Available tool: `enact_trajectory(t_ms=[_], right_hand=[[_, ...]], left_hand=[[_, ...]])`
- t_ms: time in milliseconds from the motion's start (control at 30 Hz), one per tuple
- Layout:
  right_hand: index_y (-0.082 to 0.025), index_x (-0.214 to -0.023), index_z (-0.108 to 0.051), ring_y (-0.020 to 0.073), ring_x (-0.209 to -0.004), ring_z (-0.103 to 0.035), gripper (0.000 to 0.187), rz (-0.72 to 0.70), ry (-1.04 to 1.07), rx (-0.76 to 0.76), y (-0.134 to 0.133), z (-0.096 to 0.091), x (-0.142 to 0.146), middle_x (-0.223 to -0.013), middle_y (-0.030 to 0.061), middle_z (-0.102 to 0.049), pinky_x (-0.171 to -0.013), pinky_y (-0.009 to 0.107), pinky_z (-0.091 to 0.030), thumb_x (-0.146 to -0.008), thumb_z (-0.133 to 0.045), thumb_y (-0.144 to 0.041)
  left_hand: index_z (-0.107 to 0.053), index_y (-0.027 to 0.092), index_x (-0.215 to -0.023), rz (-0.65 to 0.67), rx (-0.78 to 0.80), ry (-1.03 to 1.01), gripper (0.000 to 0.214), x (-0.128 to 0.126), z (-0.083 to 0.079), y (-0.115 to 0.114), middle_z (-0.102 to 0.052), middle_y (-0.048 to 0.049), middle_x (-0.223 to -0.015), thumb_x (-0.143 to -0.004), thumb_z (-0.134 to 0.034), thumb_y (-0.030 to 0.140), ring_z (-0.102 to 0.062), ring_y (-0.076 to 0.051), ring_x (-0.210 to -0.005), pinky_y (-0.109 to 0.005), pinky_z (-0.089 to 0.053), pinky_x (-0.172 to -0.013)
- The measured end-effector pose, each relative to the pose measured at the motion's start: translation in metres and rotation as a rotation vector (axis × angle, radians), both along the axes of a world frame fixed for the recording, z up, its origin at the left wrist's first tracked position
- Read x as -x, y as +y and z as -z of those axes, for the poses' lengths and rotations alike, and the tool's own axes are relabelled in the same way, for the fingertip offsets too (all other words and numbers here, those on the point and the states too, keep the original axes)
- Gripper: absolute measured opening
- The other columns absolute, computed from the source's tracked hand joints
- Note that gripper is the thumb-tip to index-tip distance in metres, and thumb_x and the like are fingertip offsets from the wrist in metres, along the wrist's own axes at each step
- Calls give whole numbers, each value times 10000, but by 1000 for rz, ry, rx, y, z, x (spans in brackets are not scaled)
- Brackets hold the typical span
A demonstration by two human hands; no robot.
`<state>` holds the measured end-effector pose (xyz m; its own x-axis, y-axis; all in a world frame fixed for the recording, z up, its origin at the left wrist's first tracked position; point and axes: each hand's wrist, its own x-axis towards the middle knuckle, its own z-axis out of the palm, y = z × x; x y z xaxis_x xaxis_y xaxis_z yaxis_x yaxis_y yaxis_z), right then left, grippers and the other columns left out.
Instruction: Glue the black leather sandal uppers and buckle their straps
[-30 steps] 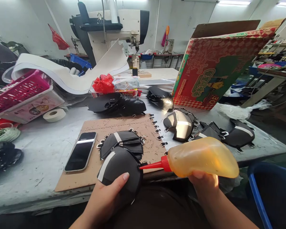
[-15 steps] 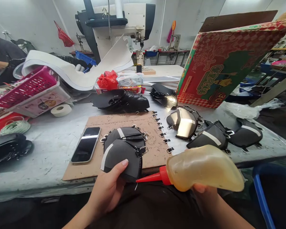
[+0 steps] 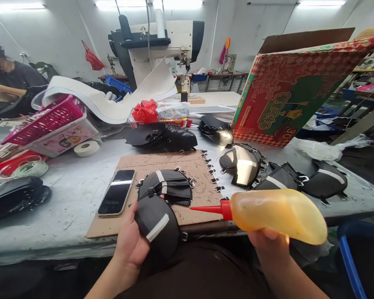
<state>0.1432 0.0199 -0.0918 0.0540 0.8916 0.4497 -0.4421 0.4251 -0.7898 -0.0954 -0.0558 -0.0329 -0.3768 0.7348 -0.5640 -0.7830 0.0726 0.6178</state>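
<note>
My left hand (image 3: 131,236) grips a rounded black leather piece (image 3: 158,220) by its left edge; a pale strip crosses it and a small metal buckle shows on its right side. In my right hand (image 3: 269,241) is a squeeze bottle (image 3: 277,214) of yellowish liquid, lying sideways. Its red nozzle (image 3: 207,208) points left and stays apart from the piece. Just beyond, similar black pieces with buckles (image 3: 165,185) lie stacked on a brown cardboard sheet (image 3: 199,214). Several small buckle tabs (image 3: 213,180) line the sheet's right edge.
A phone (image 3: 116,193) lies on the cardboard's left. More black pieces (image 3: 241,164) rest at right, before a large red-green carton (image 3: 296,95). A sewing machine (image 3: 165,50) stands behind. A tape roll (image 3: 86,148) and pink basket (image 3: 46,124) are left. Another person (image 3: 21,77) sits far left.
The leather piece has been turned in my left hand, so its pale strip now lies lower right. My right hand has drawn the bottle up and right, its nozzle away from the piece's edge.
</note>
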Motion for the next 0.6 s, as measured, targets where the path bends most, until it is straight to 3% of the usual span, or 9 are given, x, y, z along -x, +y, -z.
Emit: enact_trajectory(t_ms=[100,233,300,400,500,600], right_hand=[[-356,-951,-635,165,-792,-650,408,-11,166,-31,2,-16,12,-865,-57,-680,-669,244,-568,-582,-783,-448],[-329,-951,-639,168,-758,-653,400,-74,234,10,6,-39,18,-860,-47,-683,-678,248,-565,-600,-758,-481],[-333,-952,-637,184,-796,-647,401,-65,235,-21,9,-48,18,-866,-36,-683,-700,263,-559,-603,-750,-496],[-350,-934,-638,187,-838,-629,404,1,191,-102,12,-56,16,-851,-38,-678,-730,254,-544,-586,-747,-523],[-373,-926,-632,176,-735,-625,401,75,57,-152,15,-55,12,-834,-46,-671,-603,234,-546,-594,-706,-586],[-369,-974,-617,180,-594,-602,465,80,-61,-139,16,-51,5,-839,-32,-666,-485,263,-528,-569,-728,-568]], left_hand=[[-640,142,-865,-100,48,201,172,8,-4,-1,-713,-54,-745,-712,-589,81,-673,-197,-713,-308,-556,-702],[-657,167,-880,82,-143,440,260,17,-25,-1,-716,-51,-771,-627,-713,148,-663,-194,-660,-277,-557,-596],[-674,155,-836,231,-166,529,269,20,-39,3,-709,-60,-717,-584,-756,201,-654,-199,-608,-267,-545,-544],[-690,150,-755,598,-81,699,210,20,-57,12,-697,-65,-663,-581,-754,251,-647,-214,-577,-260,-524,-500],[-694,180,-710,936,-58,990,121,15,-69,20,-707,-45,-724,-622,-707,262,-656,-240,-673,-256,-514,-532],[-701,207,-751,1132,-91,1189,108,11,-75,25,-713,-20,-785,-664,-649,244,-650,-242,-759,-239,-497,-587]])
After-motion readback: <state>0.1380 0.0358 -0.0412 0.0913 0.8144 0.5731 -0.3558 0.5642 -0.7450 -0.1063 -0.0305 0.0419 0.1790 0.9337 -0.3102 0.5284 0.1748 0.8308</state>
